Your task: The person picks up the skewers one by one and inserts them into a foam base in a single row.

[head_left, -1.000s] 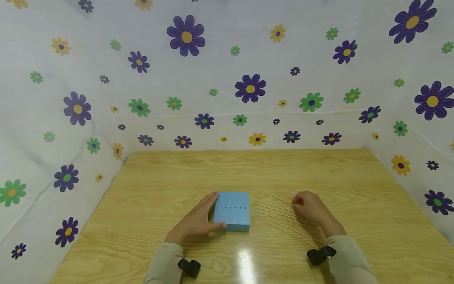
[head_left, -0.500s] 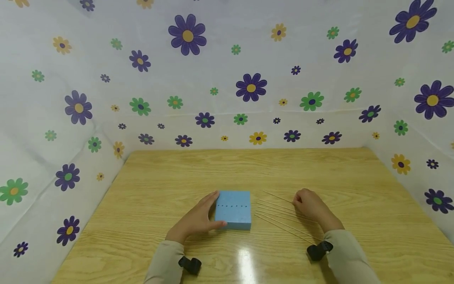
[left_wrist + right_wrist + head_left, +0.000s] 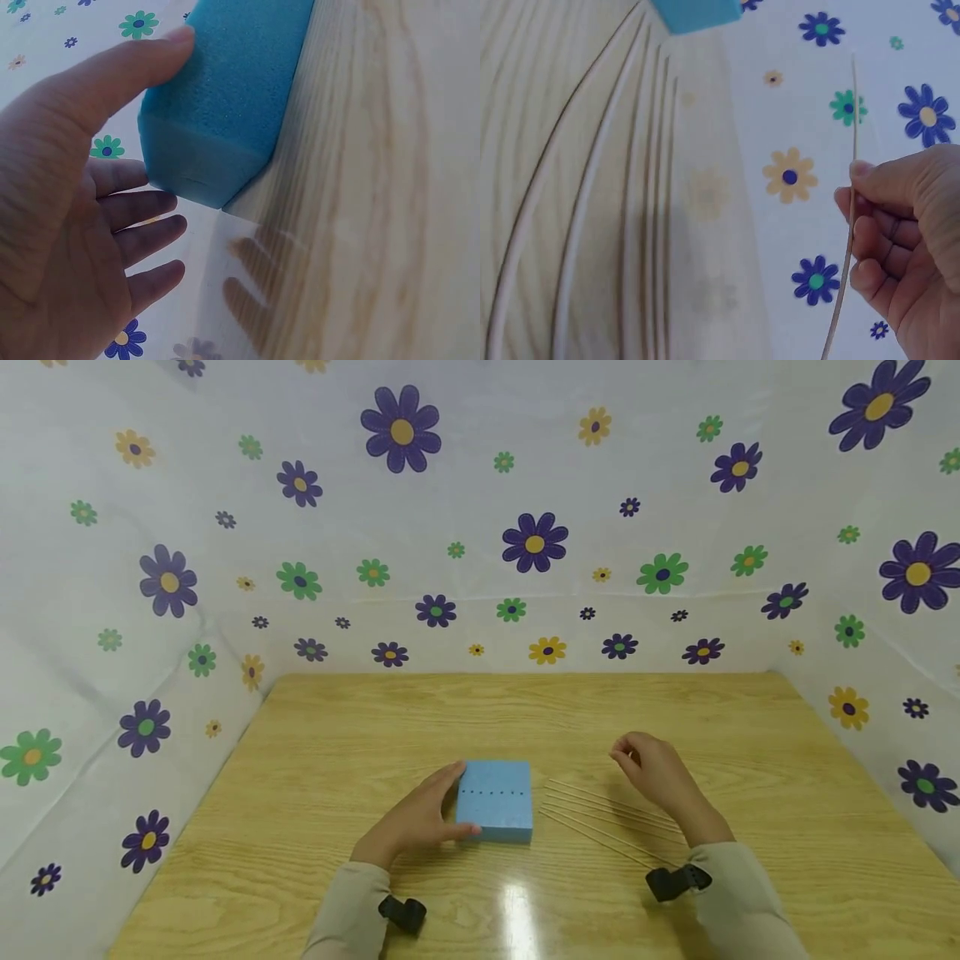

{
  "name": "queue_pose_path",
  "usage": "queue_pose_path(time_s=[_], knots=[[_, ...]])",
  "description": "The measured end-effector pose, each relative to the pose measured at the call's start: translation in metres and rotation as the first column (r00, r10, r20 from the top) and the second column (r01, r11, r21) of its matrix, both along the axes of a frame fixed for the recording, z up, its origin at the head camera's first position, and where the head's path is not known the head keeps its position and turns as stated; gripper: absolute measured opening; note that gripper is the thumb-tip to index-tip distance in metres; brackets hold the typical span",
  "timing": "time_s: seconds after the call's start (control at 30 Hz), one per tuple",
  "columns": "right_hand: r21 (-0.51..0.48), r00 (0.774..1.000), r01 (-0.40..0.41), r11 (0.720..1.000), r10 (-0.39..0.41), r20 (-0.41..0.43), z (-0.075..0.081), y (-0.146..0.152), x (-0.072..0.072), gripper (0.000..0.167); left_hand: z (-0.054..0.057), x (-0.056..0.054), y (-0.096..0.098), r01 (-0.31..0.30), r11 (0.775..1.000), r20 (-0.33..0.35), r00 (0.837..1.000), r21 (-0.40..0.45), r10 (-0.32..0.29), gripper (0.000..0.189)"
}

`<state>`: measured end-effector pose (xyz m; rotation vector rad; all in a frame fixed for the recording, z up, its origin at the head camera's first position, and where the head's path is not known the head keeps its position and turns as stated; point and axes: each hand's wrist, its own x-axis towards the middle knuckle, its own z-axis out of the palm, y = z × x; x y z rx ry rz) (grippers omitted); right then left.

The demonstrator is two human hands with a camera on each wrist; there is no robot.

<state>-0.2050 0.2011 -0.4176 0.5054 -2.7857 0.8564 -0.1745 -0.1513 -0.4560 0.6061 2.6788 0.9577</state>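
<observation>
A blue foam block point(image 3: 495, 814) with a row of small dark holes across its top lies on the table. My left hand point(image 3: 416, 820) holds it by the left side, thumb at the front face and index finger near the back left corner. In the left wrist view the other fingers point(image 3: 154, 240) spread loosely below the block. My right hand point(image 3: 663, 777) is raised above the table, right of the block. Between thumb and index finger it pinches a thin wooden skewer point(image 3: 846, 277), which the head view barely shows. Several more skewers point(image 3: 630, 285) lie fanned out under that hand.
The wooden table point(image 3: 360, 727) is bordered at the back and sides by a white flower-print cloth point(image 3: 450, 510). Black wrist devices point(image 3: 677, 882) sit on both sleeves. Light glares off the table's front middle.
My right hand has lifted up and away from the table with the farthest skewer, which no longer lies with the others. My left hand and the block stay in place.
</observation>
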Motion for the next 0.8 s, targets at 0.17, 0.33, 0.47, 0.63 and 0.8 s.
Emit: queue_pose_path(time_s=[0.17,0.33,0.47,0.63,0.8], knots=[[-0.08,0.995,-0.029,0.996,0.021,-0.094,0.01,-0.012,0.001,0.005,-0.001,-0.001,0.0,0.006,1.0,-0.009,1.0,-0.003,-0.006,0.103],[-0.156,0.99,-0.045,0.987,0.023,-0.142,0.014,-0.023,0.002,0.005,-0.001,-0.001,0.0,0.003,1.0,-0.011,1.0,-0.001,-0.003,0.102],[-0.229,0.991,-0.064,0.971,0.035,-0.13,0.017,-0.031,0.004,0.003,-0.001,-0.001,0.0,-0.002,1.0,-0.011,1.0,-0.01,0.002,0.102],[-0.275,0.983,-0.111,0.955,0.064,-0.174,0.023,-0.042,0.005,0.006,0.0,-0.001,0.0,-0.001,1.0,-0.018,1.0,-0.022,0.001,0.102],[-0.311,0.978,-0.153,0.938,0.098,-0.186,0.028,-0.053,0.006,0.006,0.0,-0.002,-0.001,-0.002,1.0,-0.021,1.0,-0.018,0.001,0.102]])
